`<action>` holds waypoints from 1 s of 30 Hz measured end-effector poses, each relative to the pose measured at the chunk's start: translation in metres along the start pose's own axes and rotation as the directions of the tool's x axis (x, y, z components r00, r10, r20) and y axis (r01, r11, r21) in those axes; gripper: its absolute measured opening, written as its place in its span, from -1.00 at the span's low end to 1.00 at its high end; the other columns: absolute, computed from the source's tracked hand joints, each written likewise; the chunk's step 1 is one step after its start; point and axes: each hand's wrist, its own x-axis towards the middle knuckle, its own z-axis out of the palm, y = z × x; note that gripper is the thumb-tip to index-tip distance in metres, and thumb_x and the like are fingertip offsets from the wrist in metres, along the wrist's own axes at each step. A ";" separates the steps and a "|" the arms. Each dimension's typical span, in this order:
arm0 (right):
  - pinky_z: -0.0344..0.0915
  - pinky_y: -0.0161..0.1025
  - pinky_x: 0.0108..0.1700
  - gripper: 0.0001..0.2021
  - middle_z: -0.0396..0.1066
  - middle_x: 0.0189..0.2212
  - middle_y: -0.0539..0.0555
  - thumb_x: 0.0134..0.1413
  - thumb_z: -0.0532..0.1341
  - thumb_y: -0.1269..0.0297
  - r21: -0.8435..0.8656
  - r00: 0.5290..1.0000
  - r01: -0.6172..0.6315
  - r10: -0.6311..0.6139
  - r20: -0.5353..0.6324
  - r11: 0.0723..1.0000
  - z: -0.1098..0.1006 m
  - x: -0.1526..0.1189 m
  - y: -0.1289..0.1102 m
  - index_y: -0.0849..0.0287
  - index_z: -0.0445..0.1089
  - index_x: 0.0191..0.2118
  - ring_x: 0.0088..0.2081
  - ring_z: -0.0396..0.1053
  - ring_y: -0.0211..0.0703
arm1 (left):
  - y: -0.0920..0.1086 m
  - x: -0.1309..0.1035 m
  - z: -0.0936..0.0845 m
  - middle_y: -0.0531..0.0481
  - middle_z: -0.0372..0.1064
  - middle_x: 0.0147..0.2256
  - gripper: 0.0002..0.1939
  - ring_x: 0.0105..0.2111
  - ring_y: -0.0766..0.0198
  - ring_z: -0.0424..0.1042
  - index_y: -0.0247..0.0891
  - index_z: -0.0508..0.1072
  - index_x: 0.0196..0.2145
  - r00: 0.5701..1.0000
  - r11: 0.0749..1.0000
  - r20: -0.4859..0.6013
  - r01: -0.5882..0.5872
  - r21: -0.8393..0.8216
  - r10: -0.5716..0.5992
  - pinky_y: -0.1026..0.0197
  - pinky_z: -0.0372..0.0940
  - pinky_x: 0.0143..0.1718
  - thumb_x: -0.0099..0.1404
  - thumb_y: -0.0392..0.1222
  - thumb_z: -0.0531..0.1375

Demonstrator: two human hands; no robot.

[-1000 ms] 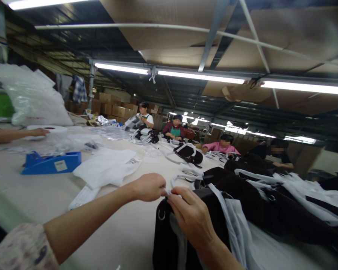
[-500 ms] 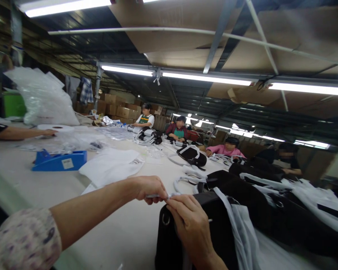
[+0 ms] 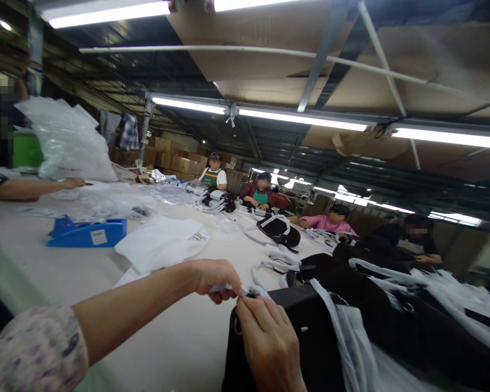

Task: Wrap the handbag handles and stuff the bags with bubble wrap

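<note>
A black bag (image 3: 320, 351) sits in front of me at the table edge, with a metal ring near its left corner partly behind my hand. Just above that corner, my left hand (image 3: 220, 279) is closed on a white-wrapped strap (image 3: 256, 291). The fingertips of my right hand (image 3: 271, 340) pinch the same strap and meet those of the left. Exactly what lies between the fingertips is hidden. A second white-wrapped strap (image 3: 329, 305) and loose white wrapping (image 3: 355, 337) hang over the bag's right side.
More black bags (image 3: 375, 305) with white-wrapped handles crowd the right. On the white table (image 3: 179, 332) lie a blue tape dispenser (image 3: 87, 233), a white sheet (image 3: 161, 242) and clear plastic bags (image 3: 106, 201). Several co-workers sit across; another person's arm (image 3: 36, 189) reaches in from the left.
My right hand has shifted slightly down and left, its fingers more upright on the strap. The left hand has barely moved. The co-worker's hand at left has lifted a little.
</note>
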 end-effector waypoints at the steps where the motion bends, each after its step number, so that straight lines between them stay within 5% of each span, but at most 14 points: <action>1: 0.22 -0.15 -0.22 -0.76 0.49 -0.41 0.11 0.30 0.05 0.50 -0.017 1.000 -0.011 0.011 0.000 1.000 0.001 -0.001 -0.002 0.26 0.48 -0.24 -0.33 0.38 -0.08 | 0.000 -0.001 0.000 0.15 0.14 -0.65 -0.79 -0.62 0.40 0.12 -0.27 0.30 -0.59 1.000 0.999 -0.016 -0.015 0.034 0.016 0.33 0.08 -0.59 -0.27 -0.19 0.22; 4: 0.25 -0.12 -0.20 -0.81 0.54 -0.33 0.16 0.25 0.11 0.46 -0.002 1.000 0.024 -0.024 0.003 1.000 -0.001 -0.004 -0.006 0.29 0.47 -0.16 -0.27 0.42 0.01 | 0.003 -0.007 -0.001 0.17 0.09 -0.67 -0.85 -0.63 0.39 0.09 -0.27 0.32 -0.57 0.993 0.981 -0.083 -0.063 0.182 0.080 0.33 0.01 -0.59 -0.16 -0.20 0.21; 6: 0.30 -0.16 -0.18 -0.80 0.55 -0.30 0.14 0.22 0.13 0.44 0.170 0.998 0.046 -0.053 0.040 0.984 -0.008 -0.004 -0.001 0.28 0.45 -0.10 -0.24 0.44 -0.02 | 0.006 -0.013 0.001 0.17 0.08 -0.67 -0.89 -0.64 0.37 0.08 -0.26 0.36 -0.53 0.981 0.945 -0.134 -0.095 0.313 0.143 0.30 -0.03 -0.60 -0.04 -0.19 0.20; 8: 0.32 -0.26 -0.22 -0.85 0.53 -0.36 0.06 0.24 0.13 0.43 0.383 0.993 -0.095 0.058 0.107 0.919 -0.016 0.002 0.012 0.20 0.45 -0.16 -0.29 0.44 -0.14 | 0.011 -0.021 0.006 0.15 0.14 -0.64 -0.93 -0.60 0.32 0.14 -0.26 0.40 -0.48 0.957 0.879 -0.167 -0.139 0.456 0.238 0.28 0.01 -0.57 0.06 -0.22 0.19; 10: 0.33 -0.29 -0.21 -0.83 0.52 -0.36 0.04 0.29 0.10 0.32 0.474 0.930 -0.367 0.307 0.201 0.801 -0.023 0.016 0.030 0.14 0.45 -0.24 -0.29 0.45 -0.17 | 0.014 -0.027 0.015 0.08 0.27 -0.52 -0.98 -0.46 0.25 0.27 -0.27 0.42 -0.44 0.917 0.781 -0.168 -0.201 0.591 0.363 0.24 0.12 -0.45 0.11 -0.33 0.19; 11: 0.33 -0.27 -0.17 -0.78 0.53 -0.32 0.06 0.30 0.09 0.23 0.479 0.869 -0.495 0.424 0.257 0.725 -0.024 0.024 0.040 0.13 0.46 -0.25 -0.25 0.46 -0.15 | 0.015 -0.030 0.020 0.03 0.33 -0.44 -0.93 -0.39 0.21 0.31 -0.28 0.42 -0.43 0.878 0.671 -0.140 -0.238 0.702 0.457 0.22 0.16 -0.39 0.13 -0.39 0.18; 13: 0.32 -0.19 -0.09 -0.64 0.54 -0.24 0.12 0.29 0.05 0.03 0.487 0.741 -0.671 0.516 0.429 0.559 -0.021 0.042 0.058 0.15 0.49 -0.22 -0.16 0.47 -0.06 | 0.012 -0.032 0.030 -0.07 0.38 -0.33 -0.88 -0.30 0.14 0.34 -0.30 0.42 -0.38 0.743 0.260 0.025 -0.266 0.928 0.669 0.17 0.20 -0.32 0.21 -0.45 0.14; 15: 0.32 -0.13 -0.09 -0.48 0.55 -0.23 0.16 0.25 0.01 -0.14 0.505 0.622 -0.782 0.414 0.665 0.365 -0.014 0.055 0.072 0.20 0.48 -0.11 -0.16 0.47 -0.01 | 0.003 -0.032 0.036 -0.08 0.36 -0.36 -0.85 -0.36 0.14 0.33 -0.30 0.41 -0.37 0.567 -0.209 0.268 -0.169 0.963 0.779 0.15 0.21 -0.38 0.30 -0.42 0.08; 16: 0.32 -0.12 -0.10 -0.41 0.56 -0.24 0.18 0.24 -0.01 -0.19 0.501 0.569 -0.821 0.318 0.758 0.276 -0.010 0.059 0.077 0.24 0.45 -0.03 -0.17 0.48 -0.01 | -0.002 -0.031 0.037 -0.06 0.34 -0.40 -0.83 -0.41 0.15 0.31 -0.29 0.40 -0.38 0.492 -0.345 0.350 -0.104 0.933 0.798 0.14 0.19 -0.42 0.33 -0.39 0.06; 18: 0.30 -0.12 -0.10 -0.29 0.57 -0.23 0.20 0.25 -0.08 -0.24 0.464 0.486 -0.870 0.133 0.864 0.171 -0.003 0.064 0.084 0.30 0.34 0.15 -0.17 0.48 -0.02 | -0.012 -0.030 0.037 -0.02 0.29 -0.45 -0.79 -0.49 0.18 0.24 -0.28 0.39 -0.40 0.379 -0.404 0.389 -0.043 0.914 0.840 0.13 0.15 -0.48 0.35 -0.38 0.02; 21: 0.27 -0.17 -0.13 -0.33 0.56 -0.17 0.22 0.31 -0.10 -0.14 0.427 0.428 -0.884 -0.037 0.903 0.188 0.006 0.065 0.090 0.29 0.18 0.29 -0.17 0.46 -0.10 | -0.021 -0.030 0.035 -0.01 0.25 -0.47 -0.67 -0.53 0.19 0.18 -0.29 0.40 -0.37 0.284 -0.400 0.388 -0.017 0.916 0.877 0.11 0.10 -0.53 0.38 -0.42 -0.12; 26: 0.28 -0.35 -0.31 -0.50 0.59 -0.34 0.07 0.01 0.25 0.35 0.397 0.395 -0.917 -0.061 0.917 0.028 0.012 0.068 0.093 0.13 0.39 0.14 -0.40 0.45 -0.25 | -0.020 -0.032 0.036 -0.05 0.30 -0.45 -0.52 -0.51 0.20 0.25 -0.36 0.43 -0.29 0.212 -0.441 0.430 0.006 0.898 0.878 0.11 0.15 -0.51 0.43 -0.43 -0.27; 30: 0.21 -0.45 -0.43 -0.63 0.54 -0.48 -0.04 -0.15 0.29 0.48 0.397 0.396 -0.918 -0.075 0.915 0.003 0.011 0.073 0.093 0.07 0.56 -0.14 -0.52 0.36 -0.34 | -0.017 -0.032 0.038 -0.02 0.33 -0.48 -0.56 -0.53 0.24 0.27 -0.39 0.44 -0.27 0.165 -0.473 0.466 -0.003 0.881 0.869 0.14 0.16 -0.50 0.45 -0.43 -0.23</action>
